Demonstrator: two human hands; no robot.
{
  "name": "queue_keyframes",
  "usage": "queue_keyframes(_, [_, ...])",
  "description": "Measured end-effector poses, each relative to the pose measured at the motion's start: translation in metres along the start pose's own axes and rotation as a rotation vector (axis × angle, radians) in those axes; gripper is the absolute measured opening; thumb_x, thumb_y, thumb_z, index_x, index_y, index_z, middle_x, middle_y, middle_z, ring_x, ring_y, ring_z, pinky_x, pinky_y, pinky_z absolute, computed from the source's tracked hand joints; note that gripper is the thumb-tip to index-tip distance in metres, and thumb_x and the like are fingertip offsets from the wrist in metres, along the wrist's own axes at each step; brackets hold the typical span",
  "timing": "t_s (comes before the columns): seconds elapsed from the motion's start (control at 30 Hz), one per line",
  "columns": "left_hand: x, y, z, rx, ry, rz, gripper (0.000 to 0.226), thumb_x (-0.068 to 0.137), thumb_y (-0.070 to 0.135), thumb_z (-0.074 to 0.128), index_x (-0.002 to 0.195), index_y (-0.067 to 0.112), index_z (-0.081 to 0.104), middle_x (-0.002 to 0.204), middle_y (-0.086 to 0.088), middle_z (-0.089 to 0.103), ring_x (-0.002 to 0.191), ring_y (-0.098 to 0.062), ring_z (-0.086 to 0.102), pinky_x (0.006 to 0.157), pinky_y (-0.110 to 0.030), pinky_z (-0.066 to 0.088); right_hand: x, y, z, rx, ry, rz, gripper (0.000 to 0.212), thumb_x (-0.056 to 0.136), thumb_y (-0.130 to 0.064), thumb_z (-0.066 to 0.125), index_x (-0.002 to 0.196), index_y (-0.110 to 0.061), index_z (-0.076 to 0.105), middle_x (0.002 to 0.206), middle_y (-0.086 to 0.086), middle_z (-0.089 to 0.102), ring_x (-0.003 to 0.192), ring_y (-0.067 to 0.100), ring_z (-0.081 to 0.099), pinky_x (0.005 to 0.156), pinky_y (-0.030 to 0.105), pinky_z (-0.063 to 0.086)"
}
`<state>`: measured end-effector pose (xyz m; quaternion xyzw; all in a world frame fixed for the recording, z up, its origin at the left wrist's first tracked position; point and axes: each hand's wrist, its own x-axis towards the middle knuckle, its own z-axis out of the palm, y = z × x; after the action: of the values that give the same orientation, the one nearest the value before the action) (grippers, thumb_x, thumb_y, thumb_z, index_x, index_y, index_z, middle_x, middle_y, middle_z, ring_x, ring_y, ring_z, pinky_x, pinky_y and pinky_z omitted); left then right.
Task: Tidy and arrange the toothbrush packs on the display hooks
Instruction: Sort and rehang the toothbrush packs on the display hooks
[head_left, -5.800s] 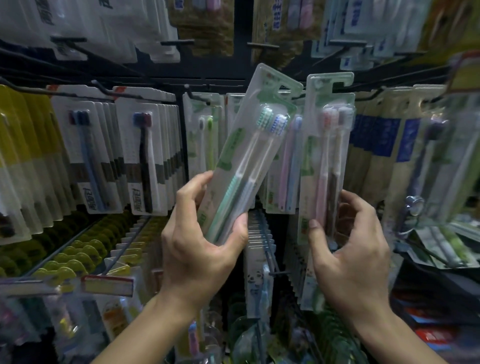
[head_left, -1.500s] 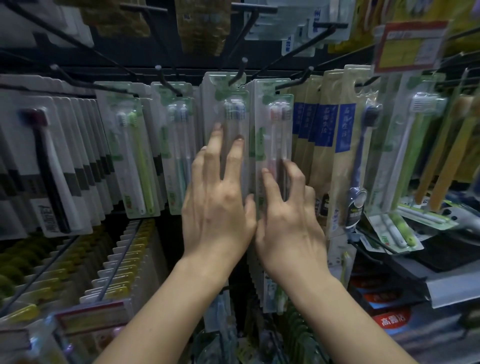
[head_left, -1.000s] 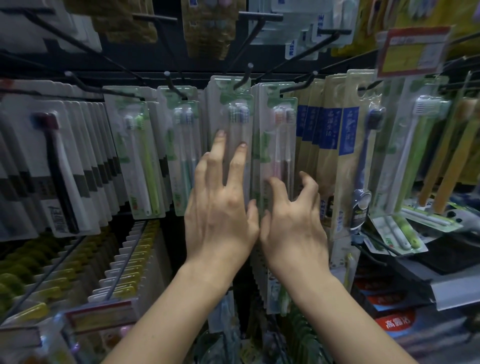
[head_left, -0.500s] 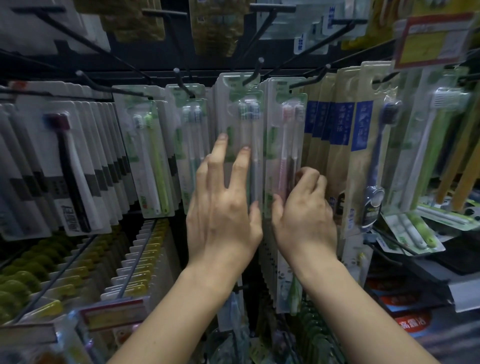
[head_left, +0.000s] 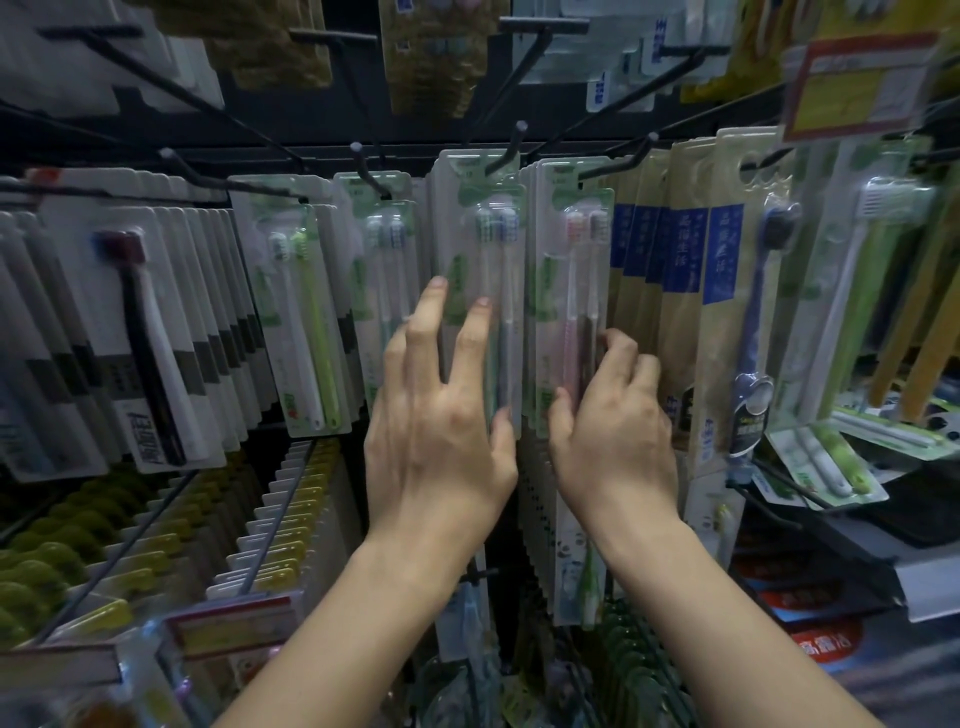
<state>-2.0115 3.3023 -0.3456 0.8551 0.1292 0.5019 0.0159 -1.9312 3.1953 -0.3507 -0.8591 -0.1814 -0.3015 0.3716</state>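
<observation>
Head view. Two bare hands are raised to a wall of display hooks hung with toothbrush packs. The left hand (head_left: 441, 415) is spread wide, fingers extended and flat against the front of the blue-and-green pack (head_left: 483, 270), a clear blister card holding two brushes with pale heads; its thumb lies at the pack's lower right edge. This pack hangs on a black hook (head_left: 506, 150) at the centre of the row. The right hand (head_left: 613, 415) is partly curled, fingertips bent onto the right edge of the pink-and-brown pack (head_left: 576, 280), thumb at its lower left; whether it grips the pack or only presses it cannot be told. That pack, also holding two brushes, hangs on the neighbouring hook (head_left: 623, 161) just beside the first, with further packs stacked behind. To the left hang a white-and-green pack (head_left: 296, 312) and rows of white cards with a dark brush (head_left: 150, 332). To the right hang tan packs with blue labels (head_left: 722, 291). A red-bordered price tag (head_left: 857, 83) sits at upper right.
</observation>
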Motion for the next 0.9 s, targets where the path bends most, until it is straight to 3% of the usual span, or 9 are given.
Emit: queue_keyframes(0.9, [-0.012,-0.016,-0.008,0.035,-0.024,-0.003,0.092,0.083,0.026,0.084,0.161,0.021,0.036,0.166,-0.006,0.026,0.146,-0.029,0.037,0.088,-0.046,0.063,0.001,0.004,0.002,0.029,0.010,-0.001,0.058,0.102,-0.031,0.057,0.151,-0.012,0.032,0.130,0.021,0.052,0.101,0.043,0.065,0.077,0.041,0.048])
